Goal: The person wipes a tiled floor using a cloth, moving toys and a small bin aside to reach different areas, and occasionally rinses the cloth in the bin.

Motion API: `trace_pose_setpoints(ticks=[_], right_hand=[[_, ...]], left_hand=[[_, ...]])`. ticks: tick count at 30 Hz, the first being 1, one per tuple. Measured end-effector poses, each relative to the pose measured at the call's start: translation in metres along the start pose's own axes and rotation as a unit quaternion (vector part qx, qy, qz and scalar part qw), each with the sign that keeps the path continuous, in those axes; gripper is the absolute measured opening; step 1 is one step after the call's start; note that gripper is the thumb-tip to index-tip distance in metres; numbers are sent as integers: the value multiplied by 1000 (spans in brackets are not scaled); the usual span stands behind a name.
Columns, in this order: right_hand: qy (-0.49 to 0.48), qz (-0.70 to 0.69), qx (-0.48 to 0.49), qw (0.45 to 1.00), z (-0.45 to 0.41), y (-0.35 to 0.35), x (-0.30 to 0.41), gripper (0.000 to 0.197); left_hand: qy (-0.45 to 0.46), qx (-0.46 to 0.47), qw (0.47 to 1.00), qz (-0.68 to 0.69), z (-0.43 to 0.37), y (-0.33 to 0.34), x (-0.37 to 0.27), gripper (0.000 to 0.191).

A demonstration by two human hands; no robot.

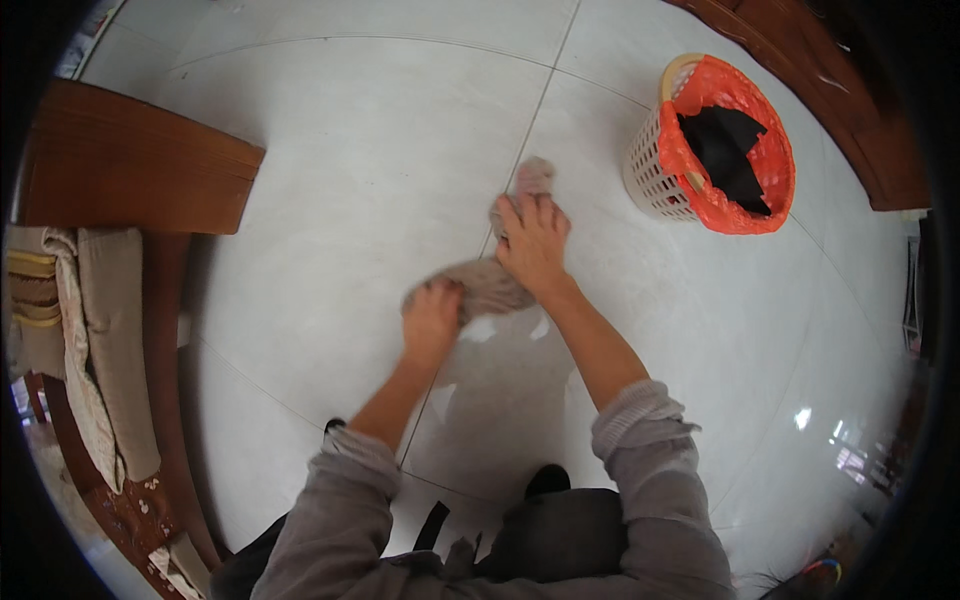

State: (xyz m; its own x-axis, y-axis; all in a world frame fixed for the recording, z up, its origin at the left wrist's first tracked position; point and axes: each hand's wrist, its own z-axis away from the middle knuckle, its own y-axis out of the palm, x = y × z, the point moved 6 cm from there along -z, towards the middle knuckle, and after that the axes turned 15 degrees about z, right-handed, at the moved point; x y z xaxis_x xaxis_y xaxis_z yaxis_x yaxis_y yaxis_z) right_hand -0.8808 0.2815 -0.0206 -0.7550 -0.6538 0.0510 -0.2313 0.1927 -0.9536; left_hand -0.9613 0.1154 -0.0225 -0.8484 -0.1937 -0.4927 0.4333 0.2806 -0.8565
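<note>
A damp-looking, greyish-brown cloth (491, 289) lies bunched and twisted on the pale floor tiles, its far end pinkish. My left hand (433, 315) grips its left end, with the fingertips blurred. Farther out and to the right, my right hand (536, 244) presses down on the cloth with bent fingers, and part of the cloth sticks out beyond them. Both hands are low against the glossy tiled floor (337, 187). My palms and the cloth beneath them are hidden.
At the upper right stands a plastic wastebasket (652, 176) lined with a red bag (720, 217), holding a black piece (724, 154). Wooden furniture (142, 157) with beige cushions (120, 360) borders the left side. Dark carved wood (832, 105) edges the upper right. My shoe (549, 480) shows below.
</note>
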Motion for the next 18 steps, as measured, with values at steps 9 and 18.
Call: trace_pose_setpoints(ticks=[9,18], right_hand=[[-48,-180,79,979,42,-77,-1,56],[-192,-57,106,974,115,-35,6,83]], left_hand=[[87,45,984,150,44,-80,-10,31],[36,143,989,-19,95,-14,41,29]])
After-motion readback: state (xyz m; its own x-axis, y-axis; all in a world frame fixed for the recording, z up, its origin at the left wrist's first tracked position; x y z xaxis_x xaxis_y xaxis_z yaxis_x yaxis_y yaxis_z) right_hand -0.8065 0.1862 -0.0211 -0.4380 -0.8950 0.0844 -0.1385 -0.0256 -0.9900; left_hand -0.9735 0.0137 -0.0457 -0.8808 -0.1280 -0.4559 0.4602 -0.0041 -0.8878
